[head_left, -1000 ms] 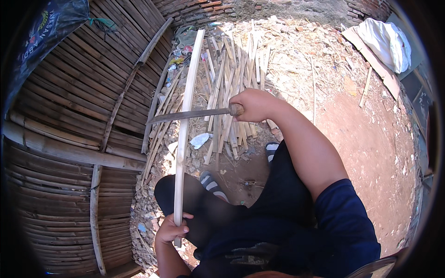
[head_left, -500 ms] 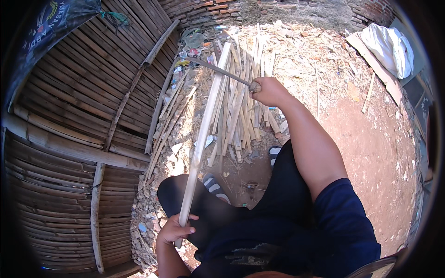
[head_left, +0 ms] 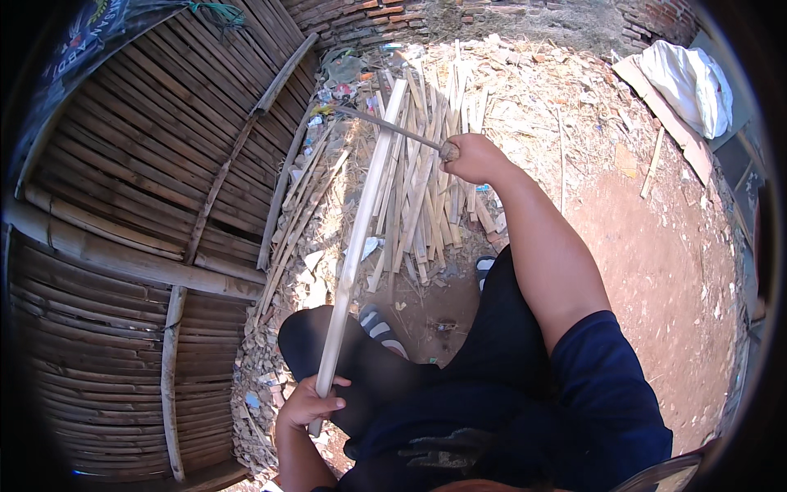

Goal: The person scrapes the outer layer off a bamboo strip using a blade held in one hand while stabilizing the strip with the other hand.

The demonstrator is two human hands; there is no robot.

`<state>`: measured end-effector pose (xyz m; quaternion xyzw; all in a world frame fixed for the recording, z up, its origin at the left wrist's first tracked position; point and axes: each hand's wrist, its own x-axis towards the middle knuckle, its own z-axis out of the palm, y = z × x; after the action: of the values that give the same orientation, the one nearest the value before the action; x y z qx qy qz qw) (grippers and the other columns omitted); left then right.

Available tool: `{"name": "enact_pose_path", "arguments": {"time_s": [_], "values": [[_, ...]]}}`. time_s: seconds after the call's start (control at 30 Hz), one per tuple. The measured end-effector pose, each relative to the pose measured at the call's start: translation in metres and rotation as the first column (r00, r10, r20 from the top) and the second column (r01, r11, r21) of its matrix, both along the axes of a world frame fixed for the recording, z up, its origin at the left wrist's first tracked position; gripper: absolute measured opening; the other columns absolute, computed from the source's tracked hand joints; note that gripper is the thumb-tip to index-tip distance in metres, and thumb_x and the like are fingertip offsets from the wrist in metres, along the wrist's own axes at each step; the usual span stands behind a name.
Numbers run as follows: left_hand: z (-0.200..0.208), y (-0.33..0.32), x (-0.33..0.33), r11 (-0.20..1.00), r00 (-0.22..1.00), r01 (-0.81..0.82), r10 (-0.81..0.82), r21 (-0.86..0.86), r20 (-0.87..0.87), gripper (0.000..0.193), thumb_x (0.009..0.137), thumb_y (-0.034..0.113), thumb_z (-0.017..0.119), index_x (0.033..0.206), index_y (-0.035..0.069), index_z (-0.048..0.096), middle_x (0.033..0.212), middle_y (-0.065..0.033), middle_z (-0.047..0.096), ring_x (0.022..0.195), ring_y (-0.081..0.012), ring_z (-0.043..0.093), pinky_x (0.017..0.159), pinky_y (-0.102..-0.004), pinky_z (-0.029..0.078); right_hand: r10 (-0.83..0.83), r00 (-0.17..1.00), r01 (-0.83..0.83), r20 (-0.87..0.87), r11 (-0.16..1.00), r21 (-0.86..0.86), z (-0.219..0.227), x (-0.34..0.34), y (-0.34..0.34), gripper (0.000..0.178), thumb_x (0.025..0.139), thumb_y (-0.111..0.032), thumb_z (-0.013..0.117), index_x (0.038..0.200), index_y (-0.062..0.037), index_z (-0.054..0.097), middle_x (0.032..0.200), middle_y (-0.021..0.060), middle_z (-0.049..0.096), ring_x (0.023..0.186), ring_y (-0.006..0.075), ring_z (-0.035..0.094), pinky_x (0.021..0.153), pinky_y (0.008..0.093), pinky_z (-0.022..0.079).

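Observation:
A long pale split length of bamboo [head_left: 354, 246] slants away from me, with a node partway along it. My left hand [head_left: 311, 403] is closed around its near end, beside my left knee. Farther out, my right hand [head_left: 478, 159] grips the handle of a machete [head_left: 392, 129]. The long narrow blade points left and crosses the bamboo near its far end. From this angle I cannot tell how deep the blade sits, or whether it only rests against the bamboo.
Several split bamboo strips [head_left: 428, 184] lie heaped on the ground ahead. A slatted bamboo wall [head_left: 123, 156] stands close on the left, and a brick wall [head_left: 525, 20] runs along the back. A white sack [head_left: 687, 86] lies at the far right. Rubble and litter cover the ground near the wall.

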<state>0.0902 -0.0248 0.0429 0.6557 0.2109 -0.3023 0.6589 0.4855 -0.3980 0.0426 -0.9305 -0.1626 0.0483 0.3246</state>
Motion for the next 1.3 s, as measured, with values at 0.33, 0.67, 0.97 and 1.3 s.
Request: {"name": "enact_pose_path", "arguments": {"time_s": [0.33,0.67,0.97,1.3], "values": [[-0.008,0.005,-0.006,0.991,0.999,-0.045,0.046,-0.123,0.005,0.047,0.083,0.001,0.079,0.126,-0.004,0.060,0.060,0.0027,0.052,0.049,-0.0057,0.047,0.046,-0.0234,0.036,0.595,0.804,-0.582,-0.018,0.779,-0.234,0.037,-0.081,0.051,0.041,0.078,-0.034,0.078,0.107,-0.0067,0.071,0.096,0.0184,0.071,0.095,0.0379,0.068,0.081,0.0471,0.053],[0.001,-0.001,0.001,1.000,1.000,0.002,-0.002,-0.026,0.023,0.045,0.082,0.000,0.079,0.124,-0.003,0.061,0.060,0.0033,0.051,0.048,-0.0056,0.047,0.046,-0.0233,0.036,-0.009,0.998,0.010,-0.058,1.000,0.010,0.006,-0.003,-0.006,0.057,0.081,-0.033,0.077,0.127,-0.0024,0.065,0.118,0.0218,0.069,0.112,0.0361,0.065,0.096,0.0427,0.051],[-0.005,0.002,-0.006,0.996,0.999,-0.025,0.029,-0.084,0.038,0.047,0.082,-0.001,0.079,0.125,-0.003,0.061,0.060,0.0039,0.051,0.048,-0.0048,0.046,0.046,-0.0222,0.035,0.592,0.803,-0.589,-0.070,0.772,-0.240,0.042,-0.083,0.054,0.043,0.078,-0.032,0.079,0.113,-0.0084,0.070,0.104,0.0187,0.071,0.102,0.0381,0.067,0.088,0.0467,0.052],[0.004,-0.005,0.003,0.999,1.000,0.016,-0.016,0.040,-0.012,0.045,0.082,0.001,0.081,0.123,-0.001,0.063,0.061,0.0047,0.051,0.050,-0.0043,0.046,0.048,-0.0221,0.036,-0.010,0.989,0.020,-0.145,0.997,0.072,-0.011,0.007,-0.005,0.062,0.080,-0.036,0.078,0.130,-0.0019,0.063,0.125,0.0227,0.065,0.116,0.0364,0.063,0.100,0.0436,0.049]]}}
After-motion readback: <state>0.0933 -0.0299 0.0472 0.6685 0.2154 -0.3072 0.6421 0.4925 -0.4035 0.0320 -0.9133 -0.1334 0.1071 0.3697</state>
